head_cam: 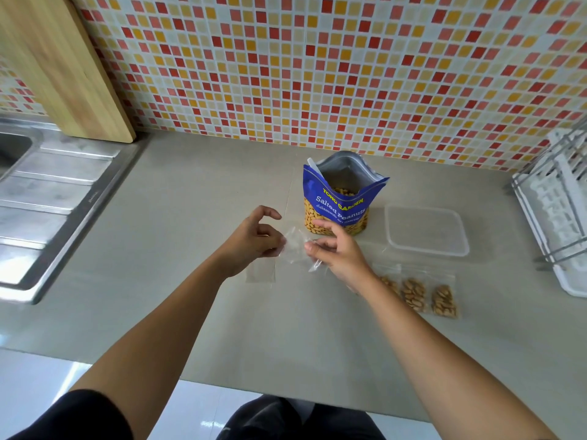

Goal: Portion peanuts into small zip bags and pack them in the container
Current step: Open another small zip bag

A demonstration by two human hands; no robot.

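A blue bag of salted peanuts (338,198) stands open on the grey counter, with a white scoop handle sticking out of it. Just in front of it I hold a small empty clear zip bag (297,246) between both hands. My left hand (254,239) pinches its left edge and my right hand (336,249) pinches its right edge. More empty zip bags (260,270) lie flat under my left wrist. Three filled peanut bags (416,293) lie in a row at the right, one partly hidden by my right forearm. A clear plastic container (427,231) sits empty behind them.
A steel sink and drainboard (47,192) take up the left side. A wooden cutting board (63,65) leans on the tiled wall behind it. A white dish rack (559,211) stands at the far right. The counter's front edge runs across near my elbows.
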